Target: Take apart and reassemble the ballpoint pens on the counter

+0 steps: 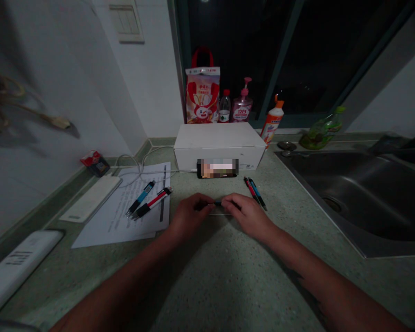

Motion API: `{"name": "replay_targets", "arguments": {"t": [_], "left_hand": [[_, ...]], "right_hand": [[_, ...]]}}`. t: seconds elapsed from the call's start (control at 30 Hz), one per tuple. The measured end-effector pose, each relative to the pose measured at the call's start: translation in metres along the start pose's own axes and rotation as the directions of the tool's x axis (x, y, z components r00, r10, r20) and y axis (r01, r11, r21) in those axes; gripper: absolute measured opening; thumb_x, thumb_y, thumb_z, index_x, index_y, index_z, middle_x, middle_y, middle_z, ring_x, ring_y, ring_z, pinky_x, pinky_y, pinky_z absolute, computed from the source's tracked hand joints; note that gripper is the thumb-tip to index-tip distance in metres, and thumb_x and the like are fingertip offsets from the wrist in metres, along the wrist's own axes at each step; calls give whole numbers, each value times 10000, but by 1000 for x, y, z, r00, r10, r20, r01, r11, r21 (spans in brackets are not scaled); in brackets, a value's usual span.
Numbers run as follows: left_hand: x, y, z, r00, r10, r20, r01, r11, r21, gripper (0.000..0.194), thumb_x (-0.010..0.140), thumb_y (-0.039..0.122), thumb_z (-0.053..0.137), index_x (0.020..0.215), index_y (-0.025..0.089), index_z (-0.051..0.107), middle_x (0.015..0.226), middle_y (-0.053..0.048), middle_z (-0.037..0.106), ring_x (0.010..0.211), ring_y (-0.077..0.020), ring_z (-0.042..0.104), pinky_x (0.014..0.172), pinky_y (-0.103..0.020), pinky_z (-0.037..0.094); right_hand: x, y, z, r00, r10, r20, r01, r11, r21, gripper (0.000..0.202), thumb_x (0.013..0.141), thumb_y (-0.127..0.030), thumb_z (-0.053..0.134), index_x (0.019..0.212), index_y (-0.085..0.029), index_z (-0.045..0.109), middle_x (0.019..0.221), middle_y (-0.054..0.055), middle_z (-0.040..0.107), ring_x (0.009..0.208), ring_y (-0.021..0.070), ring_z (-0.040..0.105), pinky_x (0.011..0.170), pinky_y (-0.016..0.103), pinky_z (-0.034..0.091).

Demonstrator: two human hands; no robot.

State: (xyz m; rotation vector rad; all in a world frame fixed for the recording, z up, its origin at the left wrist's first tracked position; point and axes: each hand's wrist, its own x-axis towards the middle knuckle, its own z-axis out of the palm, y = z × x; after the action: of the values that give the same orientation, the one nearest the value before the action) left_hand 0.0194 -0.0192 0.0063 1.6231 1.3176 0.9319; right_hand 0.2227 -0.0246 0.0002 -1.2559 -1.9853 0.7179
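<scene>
My left hand (190, 213) and my right hand (246, 213) meet over the counter, fingertips closed on a slim dark pen (217, 203). Only a short piece of it shows between them; the fingers cover the rest. Just below, a thin pale edge (220, 214) shows on the counter, too slight to name. To the right of my right hand lie a red-and-black pen (251, 188) and a blue-and-black pen (257, 191), side by side. Left of my left hand, a blue pen (141, 197) and a red pen (154, 201) rest on printed paper sheets (107, 230).
A phone (217, 174) with a cable leans against a white box (217, 136). Behind stand a red bag (203, 99), a small bottle (224, 108) and a pump bottle (242, 108). A sink (366, 198) is at right. A power strip (20, 263) lies at left.
</scene>
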Motion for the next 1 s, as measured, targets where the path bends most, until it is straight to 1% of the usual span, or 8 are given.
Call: {"name": "replay_targets", "arguments": {"t": [0.13, 0.27, 0.43, 0.5, 0.57, 0.7, 0.87, 1.0], "left_hand": [[-1, 0, 0, 1000, -8, -8, 8, 1000, 15, 104, 823, 288, 666, 859, 199, 706, 845, -44, 758, 807, -201, 700, 751, -329, 532], [0, 2, 0, 1000, -10, -5, 11, 1000, 15, 93, 823, 278, 663, 852, 202, 708, 862, -56, 761, 818, -202, 695, 772, -338, 530], [1, 4, 0, 1000, -26, 4, 26, 1000, 2, 98, 817, 281, 652, 844, 204, 705, 876, -66, 764, 821, -205, 689, 788, -347, 528], [0, 4, -1, 1000, -27, 13, 27, 1000, -2, 124, 816, 301, 654, 855, 198, 710, 887, -71, 765, 836, -210, 690, 796, -352, 524], [0, 3, -1, 1000, -22, 15, 22, 1000, -2, 140, 813, 313, 656, 864, 196, 715, 895, -72, 764, 847, -215, 690, 802, -356, 520], [1, 1, 0, 1000, -15, 5, 15, 1000, 0, 134, 813, 313, 654, 860, 203, 716, 887, -67, 758, 844, -215, 687, 804, -362, 516], [1, 1, 0, 1000, -22, 2, 22, 1000, 12, 115, 814, 288, 659, 862, 200, 716, 883, -63, 758, 843, -210, 688, 802, -360, 520], [2, 2, 0, 1000, -29, -10, 29, 998, 49, 93, 828, 261, 657, 861, 205, 723, 892, -58, 774, 836, -202, 692, 799, -345, 533]], "right_hand": [[0, -1, 0, 999, 27, -16, -28, 1000, -15, 204, 919, -256, 678, 1120, -228, 659, 909, 32, 711, 776, 184, 649, 700, 317, 479], [0, -1, -1, 1000, 0, 4, 1, 999, -50, 122, 994, -257, 568, 985, -221, 685, 877, 44, 717, 822, 201, 661, 726, 334, 479], [1, 0, -1, 1000, 10, -19, -11, 999, -44, 217, 924, -245, 686, 1138, -218, 665, 998, 53, 731, 807, 189, 664, 724, 331, 490], [0, 1, -1, 1000, -6, -10, 5, 998, -61, 101, 959, -252, 641, 1044, -212, 679, 918, 40, 719, 798, 188, 657, 702, 320, 476], [0, 1, -1, 999, -38, 3, 39, 996, -75, 124, 1003, -259, 576, 990, -214, 691, 907, 42, 717, 850, 196, 663, 734, 327, 478], [0, 1, -1, 999, -30, -18, 29, 998, -63, 203, 948, -261, 666, 1148, -224, 671, 989, 42, 727, 803, 181, 658, 730, 325, 491], [0, 1, -1, 999, -43, 0, 42, 995, -88, 136, 1007, -255, 568, 989, -219, 698, 929, 39, 726, 862, 190, 664, 752, 325, 482], [0, -1, -2, 1000, -2, -17, 0, 996, -94, 178, 930, -244, 688, 1106, -223, 680, 958, 33, 735, 811, 182, 662, 723, 312, 477]]}}
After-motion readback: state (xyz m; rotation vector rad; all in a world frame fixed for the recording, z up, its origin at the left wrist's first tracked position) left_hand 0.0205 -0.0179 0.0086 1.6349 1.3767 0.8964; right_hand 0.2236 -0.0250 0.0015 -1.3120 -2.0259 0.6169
